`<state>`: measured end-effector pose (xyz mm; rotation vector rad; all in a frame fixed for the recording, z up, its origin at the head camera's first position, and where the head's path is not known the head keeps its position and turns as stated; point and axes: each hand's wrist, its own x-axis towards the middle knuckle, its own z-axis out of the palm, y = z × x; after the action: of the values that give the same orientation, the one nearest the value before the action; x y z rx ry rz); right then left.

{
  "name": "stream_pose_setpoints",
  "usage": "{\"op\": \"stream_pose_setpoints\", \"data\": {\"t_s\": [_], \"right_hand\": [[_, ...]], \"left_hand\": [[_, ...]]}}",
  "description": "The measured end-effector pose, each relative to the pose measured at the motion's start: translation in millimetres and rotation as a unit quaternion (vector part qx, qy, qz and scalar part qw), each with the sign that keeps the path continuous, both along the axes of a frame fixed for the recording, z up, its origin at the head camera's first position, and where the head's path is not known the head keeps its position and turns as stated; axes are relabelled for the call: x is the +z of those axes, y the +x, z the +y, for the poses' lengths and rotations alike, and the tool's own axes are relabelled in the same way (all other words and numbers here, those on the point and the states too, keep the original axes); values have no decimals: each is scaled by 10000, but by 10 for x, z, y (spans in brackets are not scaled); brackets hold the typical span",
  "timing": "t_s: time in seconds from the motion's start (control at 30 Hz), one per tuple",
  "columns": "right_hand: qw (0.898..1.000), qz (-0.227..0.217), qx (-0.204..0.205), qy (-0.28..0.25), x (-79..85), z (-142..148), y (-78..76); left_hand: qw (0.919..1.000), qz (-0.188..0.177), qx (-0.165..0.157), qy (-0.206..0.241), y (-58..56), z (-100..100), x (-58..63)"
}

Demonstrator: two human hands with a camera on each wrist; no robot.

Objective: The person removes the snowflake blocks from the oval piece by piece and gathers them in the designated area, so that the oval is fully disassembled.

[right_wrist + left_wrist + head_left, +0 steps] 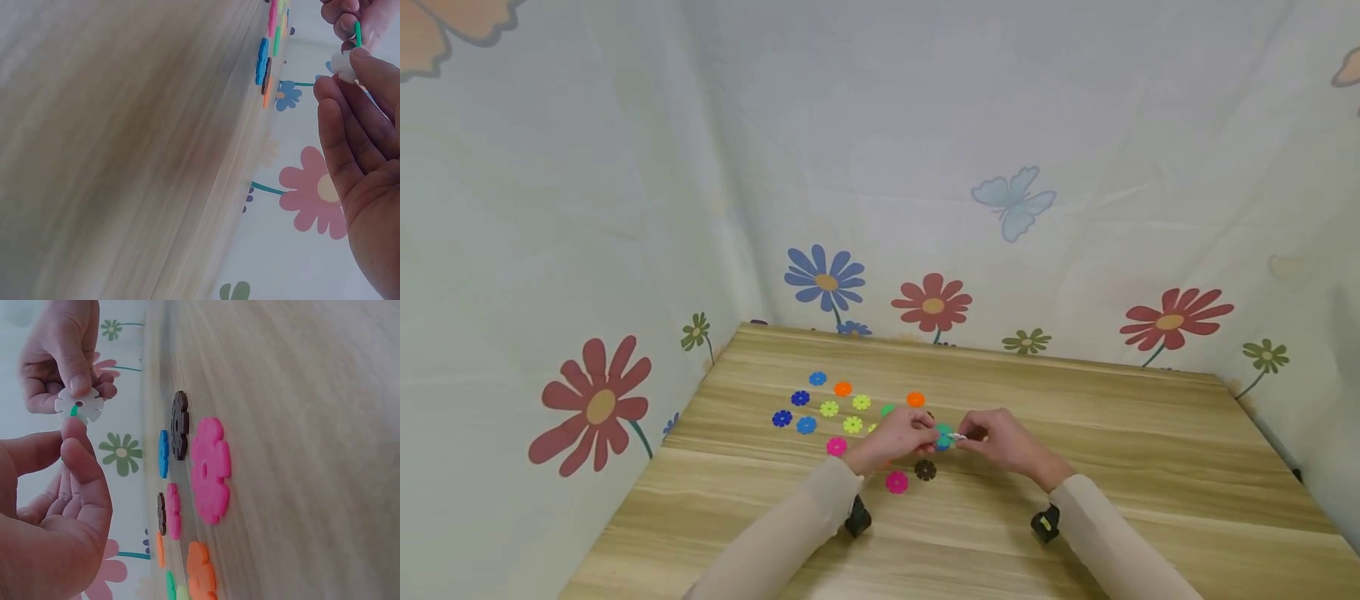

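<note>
My left hand (898, 435) pinches a green flower-shaped plastic disc (943, 432) between thumb and fingertips. Facing it, my right hand (1006, 443) pinches a white flower-shaped disc (957, 437) by its edge. The two discs meet between the hands, above the table. In the left wrist view the white disc (89, 407) shows its notched face and centre hole, and a thin strip of the green disc (74, 410) crosses it. The right wrist view shows the green disc (358, 32) edge-on above the white one (342, 65). Fingers hide part of both.
Several flower discs lie flat on the wooden table (1112, 467), mostly left of the hands: dark blue (782, 418), orange (842, 388), yellow (829, 409), pink (897, 482) and dark brown (926, 470). Behind the table hangs a flower-printed curtain (880, 167).
</note>
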<state>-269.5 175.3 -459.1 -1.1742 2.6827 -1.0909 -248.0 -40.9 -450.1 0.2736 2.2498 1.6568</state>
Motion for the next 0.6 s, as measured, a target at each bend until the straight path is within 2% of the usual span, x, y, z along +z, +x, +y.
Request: {"op": "stream_pose_setpoints", "data": {"t_s": [0.23,0.6], "right_hand": [[10000,38,-55,22,-18,46,-18],[10000,59,45,38,-14,60,-34]], "left_hand": [[9999,-75,-43,-74,-16,5,10],[9996,45,-260,-68,-40,59,-29]]}}
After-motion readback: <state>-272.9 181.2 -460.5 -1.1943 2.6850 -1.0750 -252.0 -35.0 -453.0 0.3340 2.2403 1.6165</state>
